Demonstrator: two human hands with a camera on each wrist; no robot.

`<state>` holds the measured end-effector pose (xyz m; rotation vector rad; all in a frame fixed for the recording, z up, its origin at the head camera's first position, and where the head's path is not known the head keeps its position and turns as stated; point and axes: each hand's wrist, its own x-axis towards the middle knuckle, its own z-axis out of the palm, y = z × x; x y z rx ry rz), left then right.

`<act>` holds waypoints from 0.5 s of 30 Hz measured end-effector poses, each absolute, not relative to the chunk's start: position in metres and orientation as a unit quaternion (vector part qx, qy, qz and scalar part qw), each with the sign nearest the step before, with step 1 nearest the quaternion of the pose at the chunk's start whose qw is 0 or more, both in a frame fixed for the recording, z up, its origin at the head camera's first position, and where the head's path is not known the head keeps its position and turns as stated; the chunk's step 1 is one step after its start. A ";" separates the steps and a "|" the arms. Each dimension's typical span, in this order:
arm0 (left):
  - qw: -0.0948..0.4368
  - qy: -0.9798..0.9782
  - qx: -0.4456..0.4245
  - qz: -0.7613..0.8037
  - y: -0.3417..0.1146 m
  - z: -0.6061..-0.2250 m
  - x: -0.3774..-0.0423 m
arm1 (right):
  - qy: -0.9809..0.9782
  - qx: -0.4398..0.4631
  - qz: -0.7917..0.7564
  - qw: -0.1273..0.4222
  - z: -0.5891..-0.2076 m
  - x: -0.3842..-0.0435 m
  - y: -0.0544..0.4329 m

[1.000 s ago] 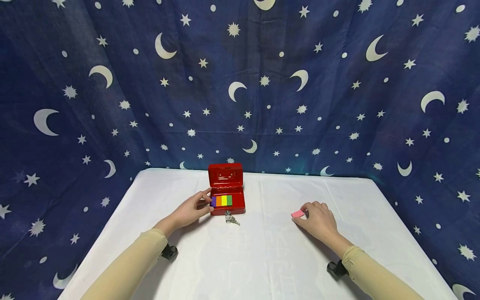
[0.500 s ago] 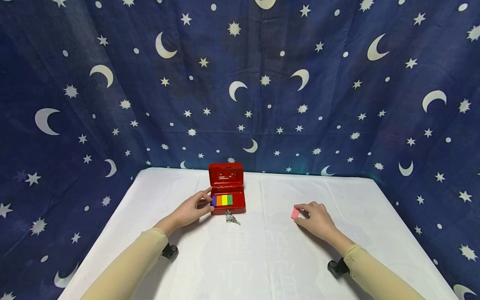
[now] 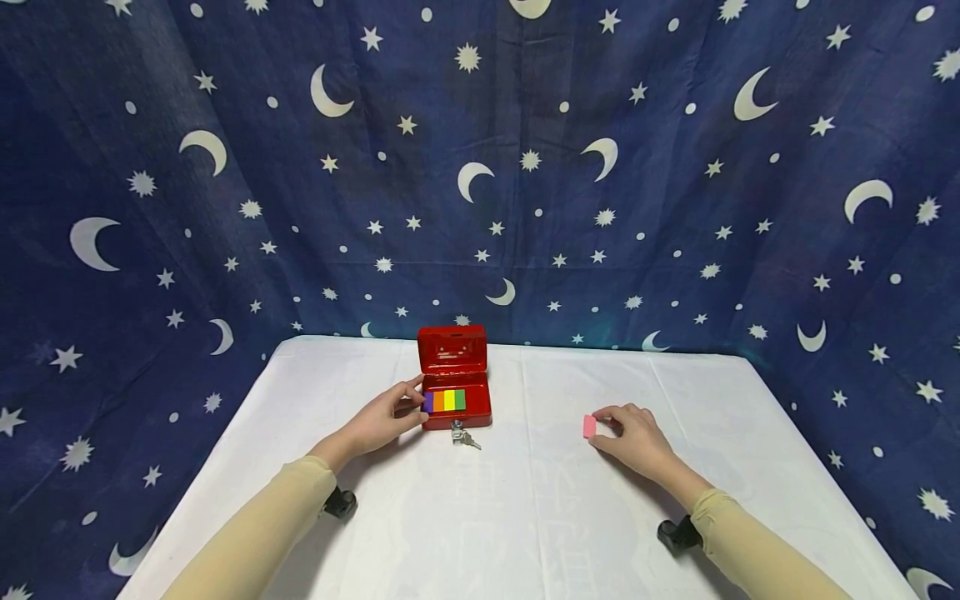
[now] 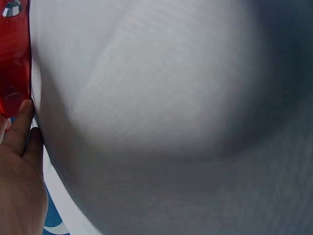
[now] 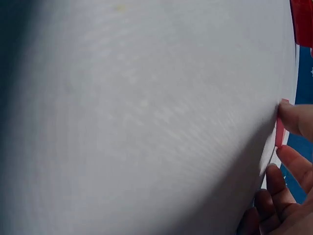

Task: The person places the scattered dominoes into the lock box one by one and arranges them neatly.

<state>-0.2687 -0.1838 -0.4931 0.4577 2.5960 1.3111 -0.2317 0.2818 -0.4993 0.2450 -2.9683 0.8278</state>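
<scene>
Toward the back of the table is a red cash box (image 3: pixel 472 421) with its lid (image 3: pixel 452 350) raised. Purple, orange, yellow and green strips sit side by side in its left part as a striped block (image 3: pixel 444 401). My left hand (image 3: pixel 378 421) touches the box's left side, thumb near the front corner, a finger close to the purple strip. In the left wrist view, fingers (image 4: pixel 22 122) lie fairly straight against the red box. At right, my right hand (image 3: pixel 633 442) pinches a small pink block (image 3: pixel 589 427) between thumb and fingers, low over the table.
A small bunch of keys (image 3: pixel 467 438) hangs from the box's front lock onto the white cloth (image 3: pixel 517 517). Behind the table rises a dark blue curtain (image 3: pixel 525 208) with moons and stars. Black wrist straps (image 3: pixel 678 536) show at both sleeves.
The pink block has turned in my right hand, from slanted to more upright on its short end. My left hand and the red cash box have stayed put.
</scene>
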 end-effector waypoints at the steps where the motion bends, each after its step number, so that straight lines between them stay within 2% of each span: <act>1: 0.099 0.878 0.154 0.442 -0.184 -0.493 -0.268 | -0.959 0.081 0.271 0.023 -0.499 -0.232 0.283; 15: 0.101 0.882 0.146 0.437 -0.183 -0.491 -0.267 | -0.952 0.069 0.298 0.000 -0.501 -0.235 0.291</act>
